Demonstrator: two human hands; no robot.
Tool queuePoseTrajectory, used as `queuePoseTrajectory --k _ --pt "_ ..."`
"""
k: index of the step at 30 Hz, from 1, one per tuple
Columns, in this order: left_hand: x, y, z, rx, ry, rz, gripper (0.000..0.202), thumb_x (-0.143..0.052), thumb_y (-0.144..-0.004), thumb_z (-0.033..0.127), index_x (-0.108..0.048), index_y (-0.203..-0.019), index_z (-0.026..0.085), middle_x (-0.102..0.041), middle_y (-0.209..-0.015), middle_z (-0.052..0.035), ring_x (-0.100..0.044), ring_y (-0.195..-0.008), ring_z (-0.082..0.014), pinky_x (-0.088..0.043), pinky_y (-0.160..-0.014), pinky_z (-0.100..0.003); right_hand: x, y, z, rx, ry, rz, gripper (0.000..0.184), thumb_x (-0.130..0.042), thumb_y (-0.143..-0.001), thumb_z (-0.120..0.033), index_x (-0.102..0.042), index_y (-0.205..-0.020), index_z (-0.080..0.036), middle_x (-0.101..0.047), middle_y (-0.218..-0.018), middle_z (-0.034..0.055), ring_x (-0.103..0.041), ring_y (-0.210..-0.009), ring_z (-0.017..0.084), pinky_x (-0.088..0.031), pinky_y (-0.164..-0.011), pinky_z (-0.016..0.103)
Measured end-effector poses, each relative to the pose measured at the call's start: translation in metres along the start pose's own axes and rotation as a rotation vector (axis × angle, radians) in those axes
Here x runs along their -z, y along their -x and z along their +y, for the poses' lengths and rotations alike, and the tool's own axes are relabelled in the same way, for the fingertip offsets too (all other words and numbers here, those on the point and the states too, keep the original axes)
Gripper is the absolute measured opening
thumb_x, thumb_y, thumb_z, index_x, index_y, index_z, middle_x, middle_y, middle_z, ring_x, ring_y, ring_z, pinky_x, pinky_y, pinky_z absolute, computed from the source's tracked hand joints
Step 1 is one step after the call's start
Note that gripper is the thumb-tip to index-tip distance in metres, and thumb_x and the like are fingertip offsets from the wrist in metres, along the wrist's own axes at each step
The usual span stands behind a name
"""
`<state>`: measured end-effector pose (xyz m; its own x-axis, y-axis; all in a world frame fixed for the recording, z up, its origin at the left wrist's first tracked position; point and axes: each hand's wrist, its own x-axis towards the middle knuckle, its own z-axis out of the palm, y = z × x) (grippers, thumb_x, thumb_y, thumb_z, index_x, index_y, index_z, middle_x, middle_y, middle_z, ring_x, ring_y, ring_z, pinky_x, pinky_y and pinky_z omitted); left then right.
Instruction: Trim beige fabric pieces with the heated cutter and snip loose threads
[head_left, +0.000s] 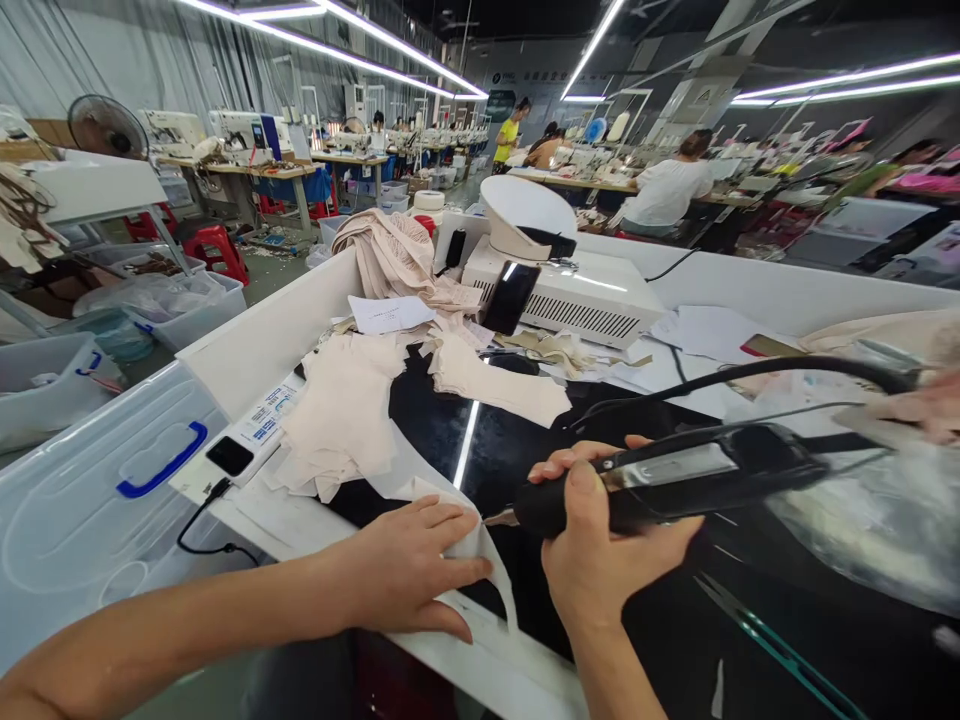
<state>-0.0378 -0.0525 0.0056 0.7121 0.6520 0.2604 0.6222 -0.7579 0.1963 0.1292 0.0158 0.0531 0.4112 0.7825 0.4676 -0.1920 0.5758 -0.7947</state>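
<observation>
My left hand [420,565] lies flat with its fingers spread on a thin off-white fabric piece [487,560] at the near edge of the black glass work surface [439,425]. In my right hand [600,550] is a black corded electric knife [667,480], with fingers and thumb wrapped round its body. Its flat metal tip points left and reaches the edge of the fabric beside my left fingertips. Just beyond my left hand lies a stack of cut pale fabric pieces [341,410]. Another pale cut piece [499,385] rests farther back on the glass.
Green-handled tweezers [780,645] lie at the lower right, near a clear plastic bag [877,520]. A phone [512,298] leans against a white vented box [562,290]. Folded pale fabric [390,250] is heaped at the back left. A translucent bin [97,510] stands at the left.
</observation>
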Motion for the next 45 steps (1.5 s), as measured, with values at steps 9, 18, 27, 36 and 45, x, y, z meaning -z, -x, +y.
queuePoseTrajectory --k 9,18,27,36,45 --pt "0.003 0.014 -0.037 0.110 0.092 0.043 0.048 -0.046 -0.096 0.001 -0.072 -0.129 0.024 -0.074 -0.137 -0.0075 -0.071 -0.126 -0.0235 -0.050 -0.119 -0.042 0.001 -0.002 0.005 0.015 0.108 -0.050 0.029 -0.080 -0.083 -0.029 -0.056 -0.099 -0.025 -0.070 -0.074 -0.0056 -0.064 -0.051 0.013 -0.058 -0.053 0.028" --pt "-0.012 0.008 -0.022 0.330 0.012 -0.065 0.053 -0.045 -0.091 0.001 -0.073 -0.128 0.026 -0.074 -0.120 -0.0093 -0.072 -0.104 -0.0254 -0.061 -0.092 -0.034 0.010 -0.001 -0.011 -0.039 0.117 -0.053 0.023 -0.078 -0.083 -0.031 -0.060 -0.097 -0.023 -0.070 -0.073 -0.0048 -0.062 -0.052 0.012 -0.058 -0.054 0.026" --pt "0.009 -0.015 -0.003 0.391 0.186 -0.094 0.040 -0.034 -0.109 0.026 -0.072 -0.101 0.021 -0.071 -0.092 -0.0049 -0.072 -0.076 -0.0186 -0.055 -0.070 -0.025 0.034 0.004 -0.017 -0.041 0.097 -0.079 0.025 -0.079 -0.086 -0.029 -0.060 -0.101 -0.024 -0.071 -0.076 -0.0043 -0.065 -0.055 0.013 -0.059 -0.055 0.026" --pt "0.023 -0.026 -0.020 0.134 -0.049 0.012 0.035 -0.040 -0.102 0.003 -0.072 -0.108 0.016 -0.073 -0.109 -0.0107 -0.070 -0.100 -0.0217 -0.060 -0.092 -0.034 0.046 -0.002 -0.025 -0.002 0.037 -0.006 0.040 -0.086 -0.082 -0.025 -0.060 -0.113 -0.025 -0.072 -0.079 -0.0063 -0.067 -0.056 0.012 -0.059 -0.058 0.028" --pt "-0.001 -0.024 -0.031 -0.081 -0.072 0.076 0.029 -0.050 -0.093 -0.004 -0.068 -0.110 0.012 -0.073 -0.114 -0.0129 -0.072 -0.108 -0.0235 -0.062 -0.098 -0.036 0.042 -0.013 -0.018 0.022 0.020 0.117 0.045 -0.093 -0.076 -0.029 -0.062 -0.109 -0.025 -0.071 -0.076 -0.0078 -0.066 -0.058 0.013 -0.058 -0.060 0.031"
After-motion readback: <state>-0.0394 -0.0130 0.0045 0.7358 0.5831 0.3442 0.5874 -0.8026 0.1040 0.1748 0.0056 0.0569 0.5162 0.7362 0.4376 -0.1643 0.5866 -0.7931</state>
